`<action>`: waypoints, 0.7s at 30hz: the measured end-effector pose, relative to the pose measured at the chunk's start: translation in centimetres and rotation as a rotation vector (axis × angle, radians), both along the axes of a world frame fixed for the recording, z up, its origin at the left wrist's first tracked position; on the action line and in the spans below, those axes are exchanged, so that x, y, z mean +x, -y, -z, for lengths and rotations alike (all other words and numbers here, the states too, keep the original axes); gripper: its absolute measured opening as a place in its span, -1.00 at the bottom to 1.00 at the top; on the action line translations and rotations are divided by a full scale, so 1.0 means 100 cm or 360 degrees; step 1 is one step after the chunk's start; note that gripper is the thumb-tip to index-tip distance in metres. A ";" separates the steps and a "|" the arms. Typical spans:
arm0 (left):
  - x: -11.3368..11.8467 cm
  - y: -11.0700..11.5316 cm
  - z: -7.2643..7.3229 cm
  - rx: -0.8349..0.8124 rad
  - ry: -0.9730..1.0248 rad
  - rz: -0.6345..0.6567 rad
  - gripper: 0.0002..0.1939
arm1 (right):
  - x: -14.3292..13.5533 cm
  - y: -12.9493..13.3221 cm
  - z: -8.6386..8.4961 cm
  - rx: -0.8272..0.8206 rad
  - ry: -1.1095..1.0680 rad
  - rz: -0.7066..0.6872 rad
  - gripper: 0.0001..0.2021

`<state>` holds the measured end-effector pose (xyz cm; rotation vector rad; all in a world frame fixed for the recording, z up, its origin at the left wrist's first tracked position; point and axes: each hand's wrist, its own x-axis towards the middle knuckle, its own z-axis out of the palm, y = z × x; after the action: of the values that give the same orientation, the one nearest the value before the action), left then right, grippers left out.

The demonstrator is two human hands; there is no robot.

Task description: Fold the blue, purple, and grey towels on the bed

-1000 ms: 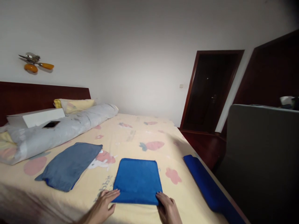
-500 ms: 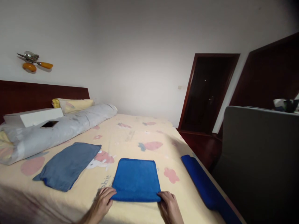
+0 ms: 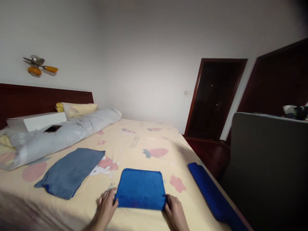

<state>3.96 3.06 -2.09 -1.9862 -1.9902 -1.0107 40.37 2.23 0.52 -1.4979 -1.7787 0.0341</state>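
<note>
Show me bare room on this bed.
Bare sheet lies beyond the square cloth, toward the wall, and between that cloth and the blue strip. By the headboard, box, roll, phone and pillow crowd.

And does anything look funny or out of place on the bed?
A bit: what looks like a phone lies on the rolled grey bedding, an odd perch. The grey cloth also lies crooked, blue peeking from its near edge. Nothing looks spilled.

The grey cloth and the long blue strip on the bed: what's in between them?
In the head view, the flat blue cloth, with the left hand and right hand at its sides, on the patterned bedsheet.
</note>
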 end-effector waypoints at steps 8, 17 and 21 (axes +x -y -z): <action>0.055 0.021 -0.006 0.0250 -0.0422 0.0614 -0.43 | -0.026 0.009 0.007 0.0305 0.0339 -0.0274 -0.57; 0.101 0.018 -0.008 0.0026 -0.0616 0.0928 -0.27 | -0.073 0.006 0.016 0.0215 0.0635 -0.0604 -0.36; 0.061 0.017 -0.011 -0.0155 -0.0574 0.0763 -0.34 | -0.042 0.004 0.024 0.0187 0.0668 -0.0539 -0.38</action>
<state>10.07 1.33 -1.00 -2.5512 -1.4350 -0.5693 36.13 1.85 -1.90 -1.1632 -2.3121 -0.2267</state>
